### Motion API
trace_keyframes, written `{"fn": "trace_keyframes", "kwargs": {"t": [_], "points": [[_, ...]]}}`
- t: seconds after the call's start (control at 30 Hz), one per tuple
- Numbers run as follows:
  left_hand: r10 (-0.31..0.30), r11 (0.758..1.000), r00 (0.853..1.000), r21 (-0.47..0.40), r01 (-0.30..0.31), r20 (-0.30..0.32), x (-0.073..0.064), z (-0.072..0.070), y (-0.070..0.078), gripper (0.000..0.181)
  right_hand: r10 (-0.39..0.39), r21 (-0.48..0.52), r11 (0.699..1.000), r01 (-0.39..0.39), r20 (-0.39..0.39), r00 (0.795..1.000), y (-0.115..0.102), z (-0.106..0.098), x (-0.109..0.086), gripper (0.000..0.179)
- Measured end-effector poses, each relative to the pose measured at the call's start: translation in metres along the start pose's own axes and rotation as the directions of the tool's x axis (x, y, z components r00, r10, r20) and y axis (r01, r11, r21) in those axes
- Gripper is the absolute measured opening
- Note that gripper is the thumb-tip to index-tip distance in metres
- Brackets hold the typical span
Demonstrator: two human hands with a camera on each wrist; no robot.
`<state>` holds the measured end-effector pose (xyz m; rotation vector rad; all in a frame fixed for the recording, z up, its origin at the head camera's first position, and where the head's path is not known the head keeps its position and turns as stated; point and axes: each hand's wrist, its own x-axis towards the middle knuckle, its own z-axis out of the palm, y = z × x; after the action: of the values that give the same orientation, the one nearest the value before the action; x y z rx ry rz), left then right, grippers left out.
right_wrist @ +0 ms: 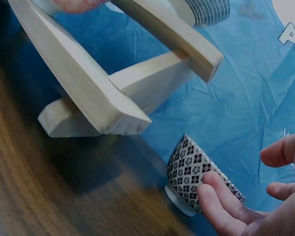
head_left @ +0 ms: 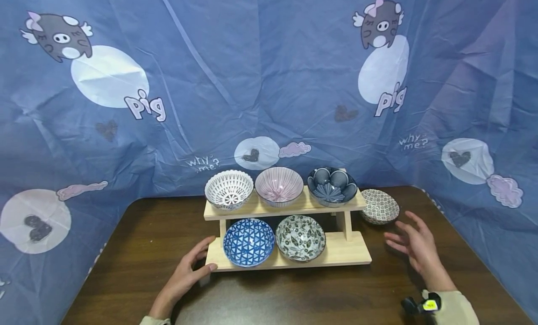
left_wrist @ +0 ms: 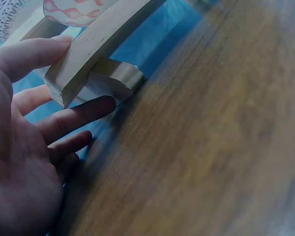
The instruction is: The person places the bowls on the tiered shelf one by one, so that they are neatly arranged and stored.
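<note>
A two-tier wooden stand (head_left: 290, 266) stands on the table. My left hand (head_left: 187, 272) is at the left end of its lower shelf; in the left wrist view the thumb (left_wrist: 39, 53) lies on the board and the index finger is at its end, the other fingers spread below. On the lower shelf sit a blue-patterned bowl (head_left: 249, 242) and a green leaf-patterned bowl (head_left: 300, 238). To the right, a brown-and-white patterned bowl (head_left: 380, 207) rests on the table behind my right hand (head_left: 416, 245), whose fingers are apart and hold nothing. In the right wrist view its fingertips overlap this bowl (right_wrist: 187, 169).
The upper shelf carries a white bowl with dark marks (head_left: 229, 189), a pink-striped bowl (head_left: 279, 187) and a dark blue bowl (head_left: 332, 187). A blue printed cloth (head_left: 252, 82) hangs behind the dark wooden table (head_left: 269, 297) and down its sides.
</note>
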<state>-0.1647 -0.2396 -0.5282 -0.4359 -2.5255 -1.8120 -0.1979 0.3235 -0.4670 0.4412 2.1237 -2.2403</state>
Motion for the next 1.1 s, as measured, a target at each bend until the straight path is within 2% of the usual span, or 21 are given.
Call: {"fn": "trace_keyframes", "kwargs": {"t": [0.4,0.7,0.87,1.1], "points": [[-0.016,1.000,1.000,-0.014,0.016,-0.005,0.001,0.000,0.003,0.066,0.040,0.018,0.999,-0.040,-0.032,0.999,0.003,-0.002,0.021,0.069],[0.027,0.999,1.000,-0.028,-0.027,0.011,0.000,0.001,0.002,0.065,0.058,0.030,0.998,-0.057,-0.034,0.998,0.008,0.001,0.035,0.070],[0.011,1.000,1.000,-0.019,-0.011,0.005,0.001,0.001,0.001,0.066,0.053,0.034,0.998,-0.052,-0.028,0.998,0.011,0.003,0.040,0.073],[-0.042,0.999,0.999,0.005,0.042,-0.002,0.000,0.000,0.001,0.067,0.030,0.064,0.997,-0.030,0.002,1.000,0.013,0.006,0.043,0.077]]}}
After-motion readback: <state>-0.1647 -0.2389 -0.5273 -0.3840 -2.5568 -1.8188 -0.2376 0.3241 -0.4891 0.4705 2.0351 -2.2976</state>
